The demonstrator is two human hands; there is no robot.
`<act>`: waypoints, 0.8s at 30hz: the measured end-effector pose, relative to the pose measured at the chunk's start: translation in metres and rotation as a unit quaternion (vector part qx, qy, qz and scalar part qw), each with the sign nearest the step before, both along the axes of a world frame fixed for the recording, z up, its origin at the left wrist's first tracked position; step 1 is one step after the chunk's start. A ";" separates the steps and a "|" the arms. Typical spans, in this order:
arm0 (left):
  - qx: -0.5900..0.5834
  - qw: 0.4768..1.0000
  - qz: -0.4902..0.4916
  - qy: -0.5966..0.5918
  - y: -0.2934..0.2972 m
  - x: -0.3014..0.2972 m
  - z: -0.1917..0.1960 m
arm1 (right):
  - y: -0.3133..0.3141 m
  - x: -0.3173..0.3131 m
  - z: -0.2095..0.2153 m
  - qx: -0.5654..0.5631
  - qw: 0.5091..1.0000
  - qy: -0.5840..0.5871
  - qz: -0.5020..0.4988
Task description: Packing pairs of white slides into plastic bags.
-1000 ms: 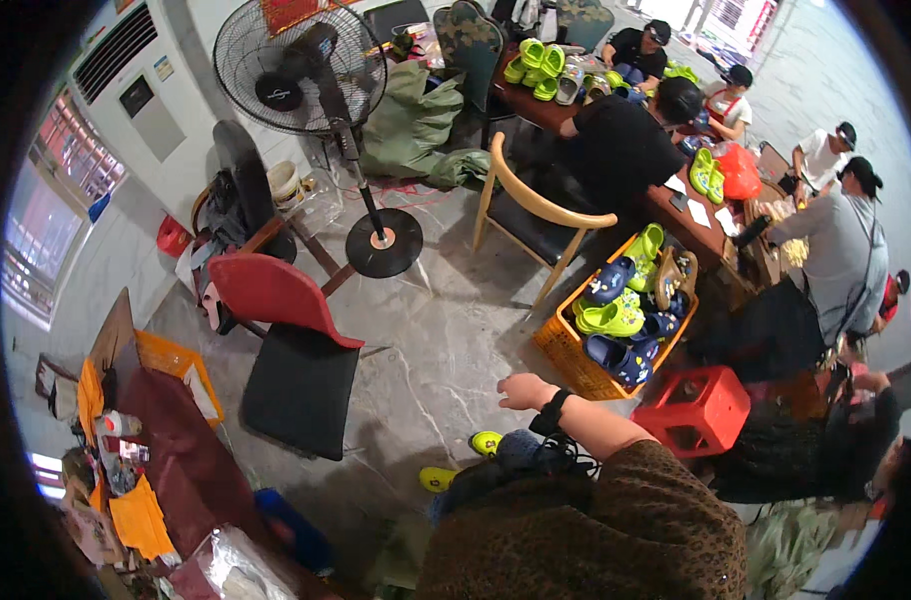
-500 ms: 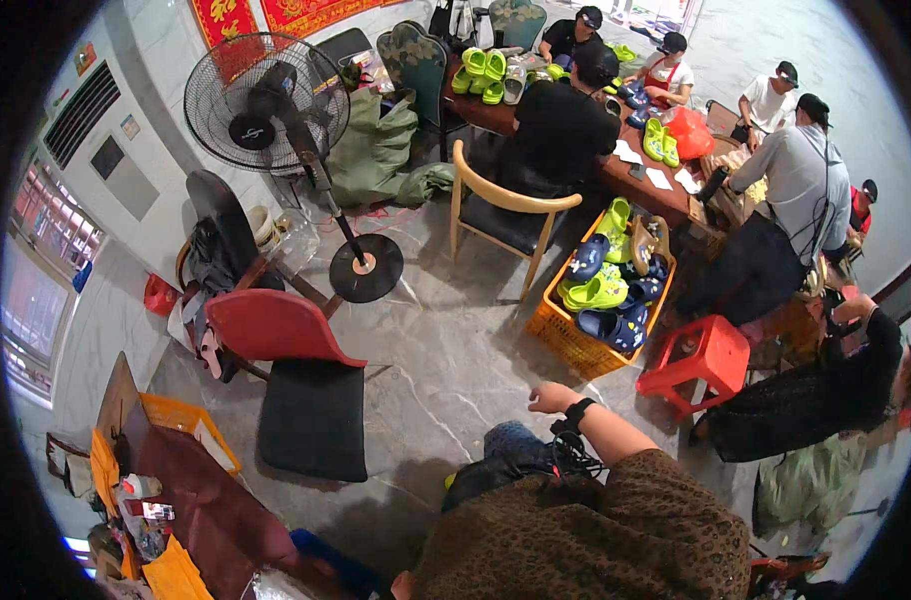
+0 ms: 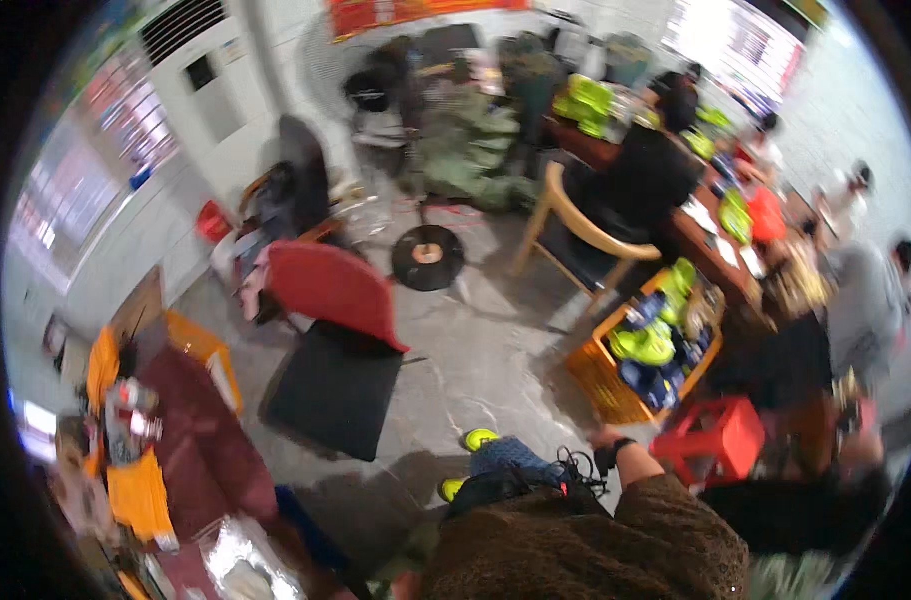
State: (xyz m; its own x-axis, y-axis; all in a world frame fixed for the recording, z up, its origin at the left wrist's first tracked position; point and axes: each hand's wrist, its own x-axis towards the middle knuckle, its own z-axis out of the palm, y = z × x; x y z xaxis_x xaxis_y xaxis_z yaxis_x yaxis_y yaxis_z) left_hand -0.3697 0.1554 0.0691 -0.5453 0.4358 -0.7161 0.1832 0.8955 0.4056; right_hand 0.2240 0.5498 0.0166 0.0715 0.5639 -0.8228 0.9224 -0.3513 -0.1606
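Observation:
My right hand (image 3: 608, 439), with a dark band at the wrist, hangs in front of my body, smeared by motion. Its fingers are too blurred to make out, and no object shows in it. Nearest to it stands an orange plastic crate (image 3: 594, 378) heaped with lime-green clogs (image 3: 644, 345) and navy clogs (image 3: 656, 385). A red plastic stool (image 3: 711, 440) is just to the right of the hand. Of my left hand (image 3: 407, 586) only a bit of skin shows at the lower edge; its fingers are hidden.
A red-backed chair (image 3: 336, 295) stands left of centre, a fan base (image 3: 428, 258) beyond it. To the near left is a maroon-covered table (image 3: 201, 440) with orange cloth (image 3: 141, 500). A wooden chair (image 3: 601, 235) and people at a long table (image 3: 721, 255) with clogs fill the far right.
My view has swung left, so the room's things sit further right. My right hand has moved lower and nearer my body. Lime-green shoes on my feet now show.

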 end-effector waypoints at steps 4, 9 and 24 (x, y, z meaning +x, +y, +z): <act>0.020 0.987 0.161 -0.019 -0.028 0.066 -0.016 | 0.059 0.000 -0.033 0.048 0.907 0.035 0.418; 0.076 0.903 0.405 -0.121 -0.064 0.177 -0.045 | 0.197 -0.056 -0.093 0.001 0.909 0.164 0.382; 0.125 0.529 0.834 -0.094 0.028 0.523 -0.038 | 0.126 -0.524 0.014 -0.030 0.691 0.223 0.687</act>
State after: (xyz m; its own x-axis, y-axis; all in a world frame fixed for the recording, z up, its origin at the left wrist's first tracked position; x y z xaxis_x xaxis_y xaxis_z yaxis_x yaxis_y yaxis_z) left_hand 0.1531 0.1835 0.0309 -0.2488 -0.4464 -0.8595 -0.8420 -0.3389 0.4197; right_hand -0.3000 0.6757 0.0307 -0.7654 -0.1896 -0.6149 0.2552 0.7878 -0.5606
